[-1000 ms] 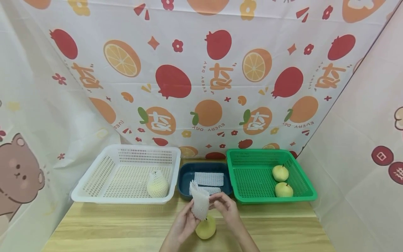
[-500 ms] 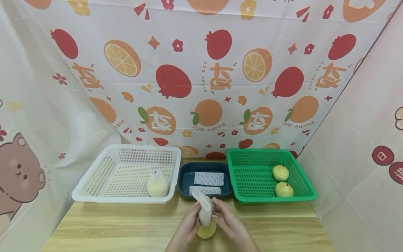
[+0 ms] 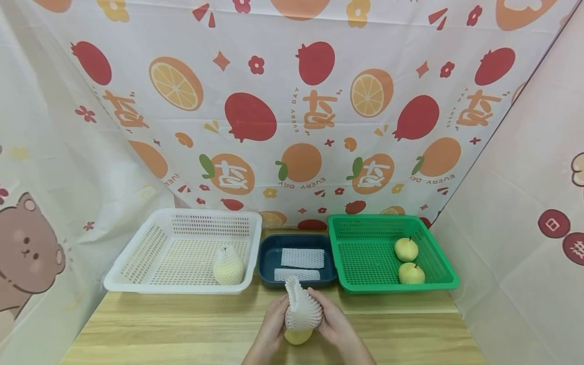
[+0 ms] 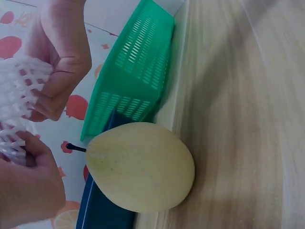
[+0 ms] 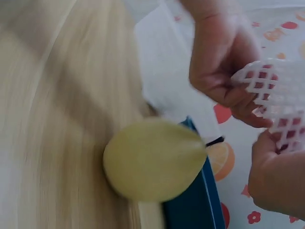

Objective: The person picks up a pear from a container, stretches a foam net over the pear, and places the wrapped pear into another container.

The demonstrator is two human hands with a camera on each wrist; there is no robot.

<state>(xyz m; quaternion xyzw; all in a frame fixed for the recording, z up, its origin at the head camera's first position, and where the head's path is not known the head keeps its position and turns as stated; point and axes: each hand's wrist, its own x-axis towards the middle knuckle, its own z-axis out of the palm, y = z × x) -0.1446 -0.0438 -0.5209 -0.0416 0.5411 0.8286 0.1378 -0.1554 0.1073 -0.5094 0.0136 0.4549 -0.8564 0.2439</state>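
Fruit-printed cloth (image 3: 283, 66) behind, pale wood-grain desk (image 3: 182, 324) beneath. Gripped in the curled fingers (image 4: 64, 82) of left hand (image 3: 272, 325) and right hand (image 3: 334, 323): white foam net (image 3: 303, 312), open mouth pointing down, long axis roughly vertical. Just below, apart from it, pear (image 4: 143, 167) upright on the desk, stem up. Farther out, navy tray (image 3: 270, 253) with two flat nets (image 3: 303, 258), between white basket (image 3: 187, 258) with one netted pear (image 3: 228, 268) and green basket (image 3: 367, 258) with two bare pears (image 3: 411, 274).

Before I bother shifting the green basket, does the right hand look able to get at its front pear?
Probably yes, once free: the right hand grips the foam net, but the green basket is open-topped and nothing covers the front pear.
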